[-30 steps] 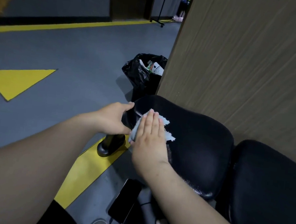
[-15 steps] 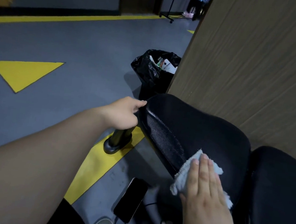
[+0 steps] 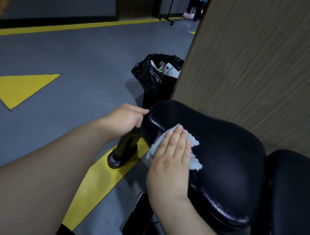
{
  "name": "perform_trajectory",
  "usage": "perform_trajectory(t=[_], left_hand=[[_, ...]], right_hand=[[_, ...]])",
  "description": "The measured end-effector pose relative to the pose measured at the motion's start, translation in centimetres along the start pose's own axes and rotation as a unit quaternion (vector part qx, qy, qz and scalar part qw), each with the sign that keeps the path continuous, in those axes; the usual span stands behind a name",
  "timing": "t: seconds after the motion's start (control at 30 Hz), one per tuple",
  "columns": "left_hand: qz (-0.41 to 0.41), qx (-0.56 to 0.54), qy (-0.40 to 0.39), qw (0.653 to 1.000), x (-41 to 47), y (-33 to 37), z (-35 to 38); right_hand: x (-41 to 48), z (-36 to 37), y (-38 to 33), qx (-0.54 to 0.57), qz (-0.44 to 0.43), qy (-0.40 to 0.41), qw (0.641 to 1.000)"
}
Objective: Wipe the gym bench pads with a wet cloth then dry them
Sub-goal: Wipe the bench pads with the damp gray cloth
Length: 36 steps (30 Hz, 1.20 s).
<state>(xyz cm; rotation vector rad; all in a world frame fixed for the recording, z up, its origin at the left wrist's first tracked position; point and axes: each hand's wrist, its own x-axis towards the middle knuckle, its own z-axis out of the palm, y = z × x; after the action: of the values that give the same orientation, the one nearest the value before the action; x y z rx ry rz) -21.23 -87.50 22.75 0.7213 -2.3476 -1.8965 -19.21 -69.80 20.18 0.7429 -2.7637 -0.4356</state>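
Observation:
A black padded bench seat (image 3: 226, 163) fills the middle right, with a second black pad (image 3: 294, 199) beside it at the right. My right hand (image 3: 172, 161) lies flat on a pale blue cloth (image 3: 193, 160), pressing it onto the near left part of the seat pad. My left hand (image 3: 125, 120) grips the pad's far left end, fingers curled over the edge. The pad's near edge glistens wet.
A black bench leg (image 3: 123, 152) stands on a yellow floor stripe. A bin with a black bag (image 3: 154, 77) sits behind the pad, beside a wood-grain panel (image 3: 261, 61). A dark phone (image 3: 138, 217) lies below the seat by my shoe.
My right hand has swept the cloth from the pad's near right edge back up toward its left end. The left hand has kept its grip on the pad's end.

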Motion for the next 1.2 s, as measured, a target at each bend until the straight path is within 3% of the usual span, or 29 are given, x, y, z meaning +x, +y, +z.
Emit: perform_trajectory(t=[0.33, 0.5, 0.73, 0.83, 0.97, 1.07, 1.2], left_hand=[[-0.022, -0.111, 0.053, 0.992, -0.2, 1.5, 0.5], [-0.004, -0.074, 0.083, 0.994, 0.3, 1.4, 0.8], [0.014, -0.069, 0.078, 0.995, 0.5, 1.7, 1.5], [0.028, -0.016, 0.069, 0.997, 0.3, 1.7, 1.5], [0.046, 0.112, 0.070, 0.990, 0.2, 1.5, 1.9], [0.086, 0.193, 0.080, 0.974, 0.1, 1.5, 2.4], [0.144, 0.286, 0.057, 0.946, -0.6, 1.8, 3.5]], right_hand=[[8.0, -1.3, -4.7, 0.041, -0.002, -0.019, 0.999], [10.2, -2.3, -4.0, 0.048, -0.056, -0.068, 0.995], [6.7, -2.2, 0.6, 0.081, -0.089, -0.081, 0.989], [3.2, -2.0, 3.9, 0.088, -0.107, -0.081, 0.987], [-1.0, -0.4, 8.4, 0.175, -0.087, -0.016, 0.981], [-4.4, 0.0, 12.0, 0.219, -0.097, -0.101, 0.966], [-7.6, -0.9, 16.1, 0.218, -0.115, -0.133, 0.960]])
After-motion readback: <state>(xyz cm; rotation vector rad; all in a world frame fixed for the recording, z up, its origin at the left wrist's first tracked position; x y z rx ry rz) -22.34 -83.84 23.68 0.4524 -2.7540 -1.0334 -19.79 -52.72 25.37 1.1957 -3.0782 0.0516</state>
